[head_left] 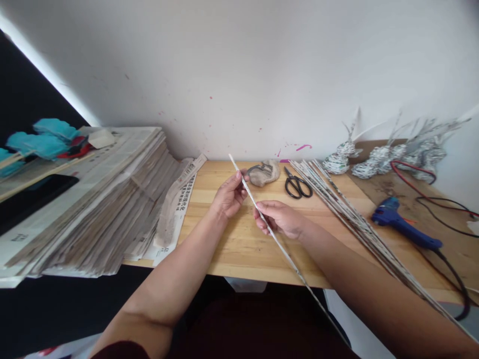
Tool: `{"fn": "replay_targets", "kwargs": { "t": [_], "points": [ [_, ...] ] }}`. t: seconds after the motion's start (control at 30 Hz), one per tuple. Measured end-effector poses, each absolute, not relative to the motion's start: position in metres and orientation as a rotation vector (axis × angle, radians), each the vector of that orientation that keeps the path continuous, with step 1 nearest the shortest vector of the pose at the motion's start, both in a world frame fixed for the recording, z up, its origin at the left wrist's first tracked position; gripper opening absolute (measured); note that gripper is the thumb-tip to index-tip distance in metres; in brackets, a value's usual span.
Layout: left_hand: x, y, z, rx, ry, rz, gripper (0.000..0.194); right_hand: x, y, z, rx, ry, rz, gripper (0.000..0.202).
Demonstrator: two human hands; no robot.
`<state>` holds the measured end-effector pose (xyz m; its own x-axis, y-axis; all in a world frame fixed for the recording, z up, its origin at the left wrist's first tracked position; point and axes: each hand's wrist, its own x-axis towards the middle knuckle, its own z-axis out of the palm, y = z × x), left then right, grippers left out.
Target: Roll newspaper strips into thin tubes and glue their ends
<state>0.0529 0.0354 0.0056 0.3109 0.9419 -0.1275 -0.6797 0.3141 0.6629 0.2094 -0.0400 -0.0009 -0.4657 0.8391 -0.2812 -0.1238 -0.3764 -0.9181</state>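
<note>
A long, thin rolled newspaper stick (279, 243) slants across the middle of the view, from above the wooden table down past its front edge. Near its upper end, my left hand (230, 193) pinches it between thumb and fingers. My right hand (279, 218) is closed round it a little lower down. Just behind my hands lies a crumpled beige cloth (265, 173). To the right of the cloth rest black-handled scissors (298, 186). A bundle of similar rolled newspaper sticks (348, 219) lies diagonally beyond my right forearm.
On the left stands a tall stack of newspapers (112, 199), with a dark phone (41, 192) and blue cloth-like pieces (48, 137) on top. A blue glue gun (406, 224) with its cord lies at right. Several woven paper figures (377, 160) stand against the white wall (232, 65).
</note>
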Motion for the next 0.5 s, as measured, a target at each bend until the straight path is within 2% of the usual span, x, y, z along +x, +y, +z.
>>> {"fn": "replay_targets", "kwargs": {
  "t": [0.37, 0.43, 0.5],
  "points": [
    [0.054, 0.032, 0.006, 0.655, 0.573, 1.149, 0.036, 0.206, -0.041, 0.001, -1.127, -1.319, 1.701, 0.044],
    [0.054, 0.031, 0.007, 0.643, 0.571, 1.149, 0.04, 0.212, -0.038, 0.004, -1.261, -1.489, 1.462, 0.047],
    [0.055, 0.03, 0.008, 0.627, 0.569, 1.138, 0.044, 0.224, -0.033, 0.007, -1.446, -1.671, 0.975, 0.047]
  ]
}}
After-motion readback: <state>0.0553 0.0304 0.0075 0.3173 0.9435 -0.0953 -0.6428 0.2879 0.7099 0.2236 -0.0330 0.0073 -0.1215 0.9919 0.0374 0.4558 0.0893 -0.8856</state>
